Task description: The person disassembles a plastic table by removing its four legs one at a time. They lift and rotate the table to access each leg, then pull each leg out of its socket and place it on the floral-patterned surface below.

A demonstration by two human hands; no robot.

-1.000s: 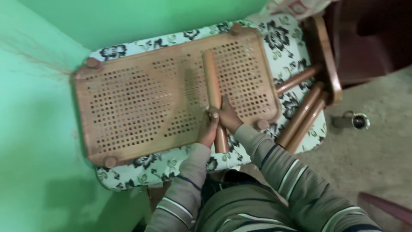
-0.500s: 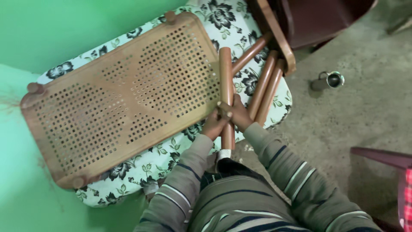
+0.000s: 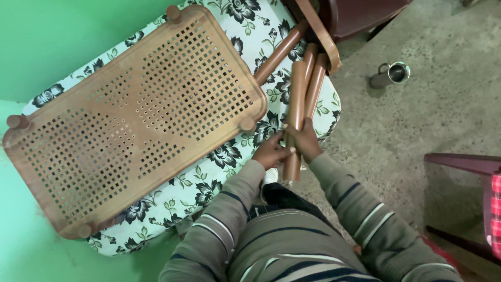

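Both hands grip one brown plastic tube leg (image 3: 295,99) near its lower end. My left hand (image 3: 270,151) wraps it from the left and my right hand (image 3: 305,140) from the right. The leg points away from me, alongside two more brown tube legs (image 3: 315,78) lying on a flowered cushion (image 3: 219,156). A brown perforated plastic shelf panel (image 3: 130,120) with round corner sockets rests on the cushion to the left of my hands.
A green wall (image 3: 62,36) stands behind and left. A small metal mug (image 3: 391,74) sits on the grey concrete floor at right. Dark red furniture (image 3: 365,15) is at top right, and another dark red edge (image 3: 464,163) at far right.
The tube leg has moved rightward off the perforated panel and now lies beside the other legs. The view has shifted so the panel sits further left.
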